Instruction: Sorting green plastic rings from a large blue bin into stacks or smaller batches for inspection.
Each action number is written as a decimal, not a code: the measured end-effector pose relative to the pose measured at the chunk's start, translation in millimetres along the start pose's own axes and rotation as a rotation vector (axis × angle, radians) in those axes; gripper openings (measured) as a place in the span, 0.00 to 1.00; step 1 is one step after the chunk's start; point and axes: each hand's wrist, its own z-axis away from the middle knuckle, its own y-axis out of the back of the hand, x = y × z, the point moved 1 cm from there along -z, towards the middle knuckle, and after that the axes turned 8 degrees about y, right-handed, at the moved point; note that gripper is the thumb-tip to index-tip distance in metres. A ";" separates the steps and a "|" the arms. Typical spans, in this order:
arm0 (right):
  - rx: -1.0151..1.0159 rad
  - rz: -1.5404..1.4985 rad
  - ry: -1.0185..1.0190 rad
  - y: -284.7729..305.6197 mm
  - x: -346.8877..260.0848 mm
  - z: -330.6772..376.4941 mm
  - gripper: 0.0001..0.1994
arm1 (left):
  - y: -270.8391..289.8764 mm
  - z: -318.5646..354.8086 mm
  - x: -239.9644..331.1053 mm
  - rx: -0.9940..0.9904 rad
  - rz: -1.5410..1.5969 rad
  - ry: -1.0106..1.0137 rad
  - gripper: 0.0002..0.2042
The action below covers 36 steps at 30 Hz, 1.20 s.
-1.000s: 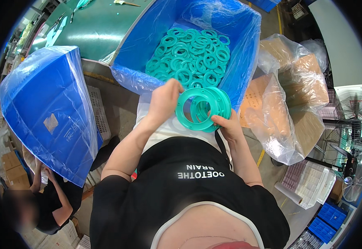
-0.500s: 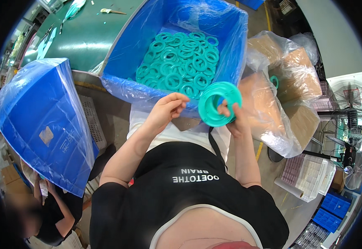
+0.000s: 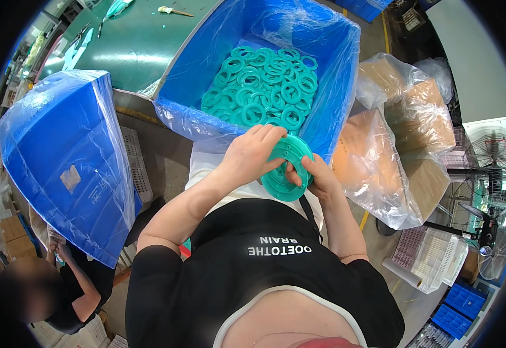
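Hands, left point(image 3: 253, 158) and right point(image 3: 321, 177), grip a teal flanged ring stack point(image 3: 286, 168).

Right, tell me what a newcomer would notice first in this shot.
Most striking is the big blue-lined bin at top centre, heaped with teal plastic rings. Just below it, the left hand and right hand grip a stack of teal discs between them. A second bin wrapped in blue plastic fills the left side, and clear bags over cardboard boxes stand to the right.
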 end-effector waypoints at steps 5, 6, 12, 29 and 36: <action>-0.036 -0.132 0.017 2.2 11.5 -3.7 0.25 | -3.3 3.2 -12.9 -0.039 -0.058 0.057 0.15; -0.039 -0.131 0.016 3.7 14.4 -4.4 0.25 | -5.2 4.3 -18.4 -0.024 -0.040 0.082 0.14; 0.273 -0.170 0.151 -10.8 23.5 -2.3 0.18 | -22.0 23.8 -41.7 0.015 0.022 0.449 0.15; 0.424 0.192 0.310 -5.5 27.8 1.4 0.13 | -29.1 34.6 -46.2 0.009 0.452 0.635 0.07; 0.491 0.328 0.354 -0.4 27.3 1.8 0.10 | -23.8 37.2 -43.1 -0.261 0.929 0.768 0.11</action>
